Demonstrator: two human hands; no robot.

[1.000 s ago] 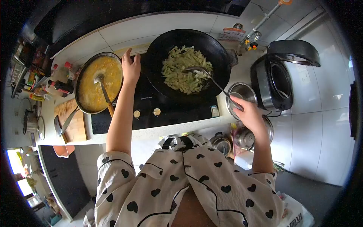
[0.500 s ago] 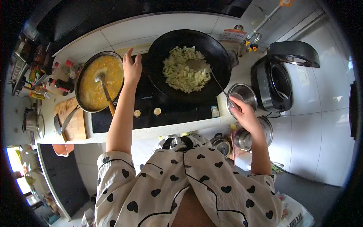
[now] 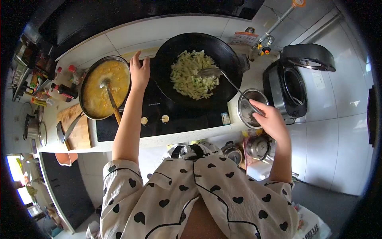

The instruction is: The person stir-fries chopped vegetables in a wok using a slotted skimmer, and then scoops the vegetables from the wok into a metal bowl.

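Two vessels are standing side by side on the black hob [image 3: 183, 121]. The wok [image 3: 217, 44], on the right side, is going without a steadying hand, so a hard push is risking, in my judgement, a shift of its base. The pan [image 3: 81, 97] of yellow soup [image 3: 95, 85] is standing on the left; my left forearm [image 3: 130, 119] is passing close by its rim, and a careless swing would be inviting a burn or a spill. My left hand [image 3: 140, 71] is hanging empty, fingers spread, between pan and wok; whether it is touching anything I cannot tell from overhead. My right hand [image 3: 271, 121] is gripping the spatula [image 3: 210, 72] by its handle beside the steel bowl [image 3: 244, 112]; a low wrist could be catching that bowl. The ladle [image 3: 111, 96] is leaning in the soup, its handle reaching my forearm, where a snag could be dislodging it. The chopped vegetables [image 3: 191, 81] are lying in the wok, and a brisk flick could be sending pieces overboard. Against the frame half a second ago, my left hand is keeping its place, my right hand is sitting farther right, and the spatula head is lying slightly lower, showing less of its face.
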